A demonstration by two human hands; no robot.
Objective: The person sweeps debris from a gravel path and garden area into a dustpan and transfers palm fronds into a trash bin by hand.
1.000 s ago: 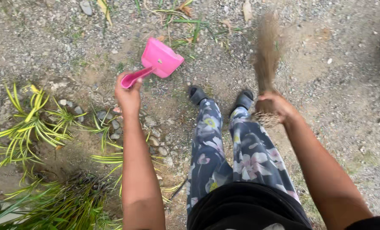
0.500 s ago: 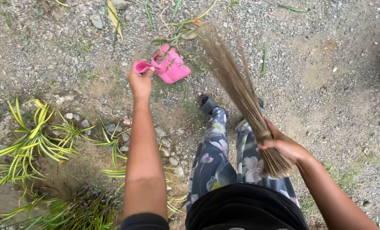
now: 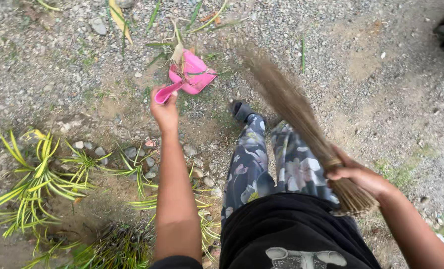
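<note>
Gravel ground (image 3: 381, 74). Left hand (image 3: 164, 110) grips one pink dustpan (image 3: 194, 74), handle toward the person. Right hand (image 3: 356, 174) clasps one broom (image 3: 291, 107), bristles slanting up-left.

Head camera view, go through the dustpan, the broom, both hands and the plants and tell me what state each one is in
Pink dustpan: tilted on the gravel, leaves and twigs lying in it.
Stick broom: off the ground, bristle end blurred, angled toward the dustpan.
Left hand: closed around the dustpan handle.
Right hand: gripping the broom near its bound end.
Striped green plants: rooted, leaves splayed outward.
</note>
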